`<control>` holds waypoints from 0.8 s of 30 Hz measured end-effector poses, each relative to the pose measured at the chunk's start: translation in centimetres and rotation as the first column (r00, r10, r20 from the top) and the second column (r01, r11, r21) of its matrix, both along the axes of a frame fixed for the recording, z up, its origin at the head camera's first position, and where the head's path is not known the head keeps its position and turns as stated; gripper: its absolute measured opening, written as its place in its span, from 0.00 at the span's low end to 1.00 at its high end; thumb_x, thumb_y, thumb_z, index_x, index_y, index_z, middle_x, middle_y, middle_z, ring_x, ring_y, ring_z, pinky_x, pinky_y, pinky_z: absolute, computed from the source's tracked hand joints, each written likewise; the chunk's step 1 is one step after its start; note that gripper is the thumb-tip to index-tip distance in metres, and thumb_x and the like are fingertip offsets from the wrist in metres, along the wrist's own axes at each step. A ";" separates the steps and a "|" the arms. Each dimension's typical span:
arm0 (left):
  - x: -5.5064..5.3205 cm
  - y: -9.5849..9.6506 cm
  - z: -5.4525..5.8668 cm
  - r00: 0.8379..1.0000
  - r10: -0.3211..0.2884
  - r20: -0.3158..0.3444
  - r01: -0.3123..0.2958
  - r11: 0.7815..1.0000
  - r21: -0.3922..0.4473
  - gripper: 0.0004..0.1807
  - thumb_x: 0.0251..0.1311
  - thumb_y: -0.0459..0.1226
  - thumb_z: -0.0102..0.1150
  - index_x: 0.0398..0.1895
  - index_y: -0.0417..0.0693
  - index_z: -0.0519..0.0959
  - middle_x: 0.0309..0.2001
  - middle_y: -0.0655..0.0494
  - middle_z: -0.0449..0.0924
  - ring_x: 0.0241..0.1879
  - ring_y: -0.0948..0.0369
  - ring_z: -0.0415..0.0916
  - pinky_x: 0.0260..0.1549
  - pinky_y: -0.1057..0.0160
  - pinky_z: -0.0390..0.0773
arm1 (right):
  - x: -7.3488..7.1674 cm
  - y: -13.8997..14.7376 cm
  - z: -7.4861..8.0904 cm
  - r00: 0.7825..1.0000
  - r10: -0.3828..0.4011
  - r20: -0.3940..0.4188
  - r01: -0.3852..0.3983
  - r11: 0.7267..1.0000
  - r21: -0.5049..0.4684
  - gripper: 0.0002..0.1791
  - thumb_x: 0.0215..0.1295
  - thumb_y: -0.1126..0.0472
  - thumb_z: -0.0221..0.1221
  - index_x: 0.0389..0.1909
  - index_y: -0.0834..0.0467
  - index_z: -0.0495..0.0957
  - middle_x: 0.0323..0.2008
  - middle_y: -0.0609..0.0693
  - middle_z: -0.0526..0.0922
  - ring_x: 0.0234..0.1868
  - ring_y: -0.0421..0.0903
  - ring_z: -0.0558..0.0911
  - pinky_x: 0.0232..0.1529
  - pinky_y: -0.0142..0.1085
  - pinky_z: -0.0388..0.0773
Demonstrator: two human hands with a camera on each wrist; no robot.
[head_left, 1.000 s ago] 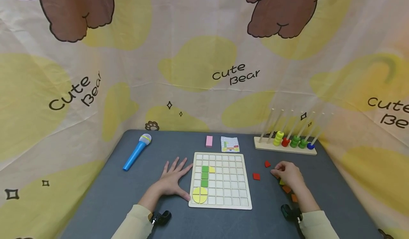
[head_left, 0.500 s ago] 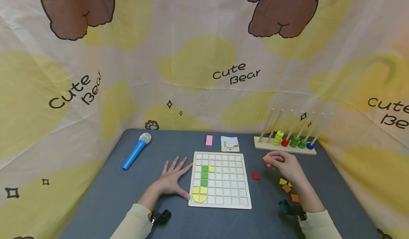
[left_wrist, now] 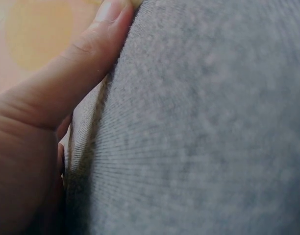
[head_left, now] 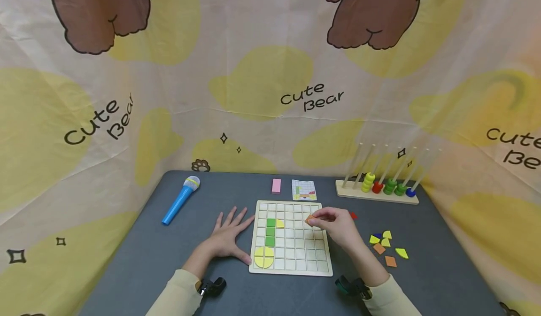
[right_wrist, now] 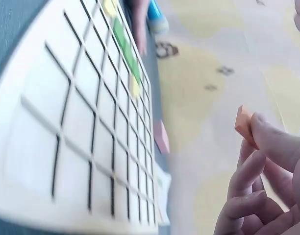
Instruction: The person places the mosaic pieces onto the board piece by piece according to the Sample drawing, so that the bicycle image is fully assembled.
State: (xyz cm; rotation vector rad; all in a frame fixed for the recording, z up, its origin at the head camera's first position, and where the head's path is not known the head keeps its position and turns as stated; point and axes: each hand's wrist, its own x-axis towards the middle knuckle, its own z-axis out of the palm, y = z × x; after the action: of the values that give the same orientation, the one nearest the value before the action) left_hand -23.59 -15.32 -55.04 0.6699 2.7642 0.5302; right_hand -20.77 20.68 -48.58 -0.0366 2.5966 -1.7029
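Note:
Between thumb and fingertips my right hand (head_left: pixel 338 224) pinches an orange tile (right_wrist: pixel 245 125), held above the right part of the white grid board (head_left: pixel 301 262). The left hand (head_left: pixel 228 238) lies spread on the table, its thumb and a finger against the board's left edge. On the board are green square tiles (head_left: pixel 270 232) in a column, a yellow tile (head_left: pixel 280 223) beside the top one, and yellow quarter-round tiles (head_left: pixel 264 258) forming a circle at lower left. The left wrist view shows mostly the thumb (left_wrist: pixel 76 68) and grey tabletop.
Right of the board lie loose yellow tiles (head_left: pixel 402 253), orange tiles (head_left: pixel 390 261) and a partly hidden red tile (head_left: pixel 353 215). Behind it are a pink block (head_left: pixel 276 186) and a pattern card (head_left: pixel 304 190). A peg stand (head_left: pixel 377 195) with rings is back right, a blue microphone (head_left: pixel 181 202) at left.
The right hand has picked up the orange tile from the loose pile and carried it left over the board. The left hand has stayed in place.

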 end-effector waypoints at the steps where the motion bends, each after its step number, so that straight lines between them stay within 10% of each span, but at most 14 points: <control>1: 0.0 0.0 0.0 1.000 0.001 0.001 -0.001 1.000 0.002 0.74 0.24 0.78 0.70 0.81 0.69 0.49 0.83 0.57 0.38 0.81 0.45 0.26 0.72 0.33 0.24 | 0.0 -0.5 -0.2 1.000 0.009 0.003 -0.009 1.000 -0.002 0.12 0.56 0.53 0.75 0.37 0.54 0.88 0.34 0.48 0.89 0.36 0.47 0.83 0.36 0.34 0.79; 18: 0.0 0.0 -0.1 1.000 -0.007 -0.008 0.007 1.000 0.020 0.74 0.25 0.78 0.70 0.82 0.67 0.50 0.83 0.56 0.39 0.81 0.44 0.26 0.72 0.31 0.24 | 0.7 -5.4 -2.9 0.976 0.215 0.023 -0.216 0.976 0.008 0.07 0.55 0.57 0.75 0.30 0.55 0.87 0.27 0.47 0.87 0.27 0.42 0.79 0.28 0.31 0.75; 24: 0.0 0.0 -0.1 1.000 -0.009 -0.010 0.009 1.000 0.027 0.74 0.25 0.77 0.71 0.82 0.66 0.50 0.83 0.55 0.40 0.81 0.44 0.27 0.71 0.31 0.25 | 1.1 -6.6 -3.8 0.963 0.270 0.020 -0.270 0.952 0.144 0.03 0.60 0.59 0.72 0.29 0.53 0.88 0.25 0.42 0.84 0.28 0.40 0.76 0.28 0.30 0.72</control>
State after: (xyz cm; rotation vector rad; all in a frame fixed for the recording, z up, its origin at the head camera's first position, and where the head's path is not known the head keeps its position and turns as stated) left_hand -23.62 -15.36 -55.09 0.6924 2.7664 0.5653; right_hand -19.66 14.13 -52.34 -0.3693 2.5640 -1.4196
